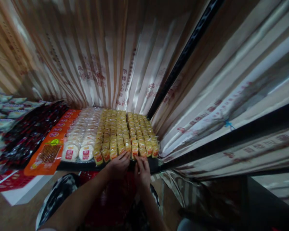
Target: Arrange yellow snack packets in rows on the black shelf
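Observation:
Rows of small yellow-wrapped snack packets (pixel 113 128) stand on a dark shelf in front of me. At their front edge, my left hand (pixel 121 162) reaches in with fingers stretched forward, the tips against a front packet (pixel 127 146). Just to its right, my right hand (pixel 142 168) is raised with fingers extended and slightly apart. Its fingertips are at the lower edge of another front packet (pixel 135 148). I see neither hand lifting anything, though the undersides of the fingers are hidden.
Left of the yellow packets are round white packaged snacks (pixel 74 138), orange bags (pixel 47 154), dark shiny packets (pixel 33 131) and pale packets (pixel 7 110). Pleated printed sheeting (pixel 106 64) hangs behind. A dark pole (pixel 183 61) slants down at the right. Below is a red basket (pixel 14 180).

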`<state>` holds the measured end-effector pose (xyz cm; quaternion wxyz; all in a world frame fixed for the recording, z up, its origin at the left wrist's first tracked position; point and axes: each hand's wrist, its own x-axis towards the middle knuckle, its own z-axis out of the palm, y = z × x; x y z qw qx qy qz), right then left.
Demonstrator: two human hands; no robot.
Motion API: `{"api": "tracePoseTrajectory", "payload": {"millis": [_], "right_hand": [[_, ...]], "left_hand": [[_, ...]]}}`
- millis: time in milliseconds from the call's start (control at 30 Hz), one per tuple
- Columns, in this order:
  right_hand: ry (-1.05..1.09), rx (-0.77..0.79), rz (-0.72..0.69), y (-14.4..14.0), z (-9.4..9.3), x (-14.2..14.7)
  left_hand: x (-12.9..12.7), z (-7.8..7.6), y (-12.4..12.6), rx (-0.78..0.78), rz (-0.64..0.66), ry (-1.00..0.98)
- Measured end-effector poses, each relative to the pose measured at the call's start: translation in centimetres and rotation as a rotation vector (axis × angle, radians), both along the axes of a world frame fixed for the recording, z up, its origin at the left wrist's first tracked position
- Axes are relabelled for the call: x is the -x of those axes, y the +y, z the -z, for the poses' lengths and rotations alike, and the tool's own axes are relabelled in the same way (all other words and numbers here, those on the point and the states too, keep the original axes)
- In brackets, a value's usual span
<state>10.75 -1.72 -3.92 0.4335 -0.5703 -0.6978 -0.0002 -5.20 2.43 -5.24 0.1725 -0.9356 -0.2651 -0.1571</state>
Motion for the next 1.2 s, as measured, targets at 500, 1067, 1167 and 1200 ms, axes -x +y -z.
{"api": "tracePoseTrajectory", "payload": {"millis": [500,1067,1167,1200], "right_hand": [[-0.048,0.081,0.048,0.5,3.0,1.2],[-0.014,0.066,0.013,0.6,3.8,0.9],[-0.005,0.032,0.020,0.7,4.0,0.9],[0.000,0.025,0.024,0.8,4.0,0.9]], "left_hand": [[0.3,-0.2,0.1,0.036,0.032,-0.014],[-0.5,-0.7,-1.2,-0.039,0.060,0.028],[-0.6,-0.9,-0.7,-0.005,0.053,0.010],[-0.5,-0.9,-0.4,0.003,0.054,0.001]]}}
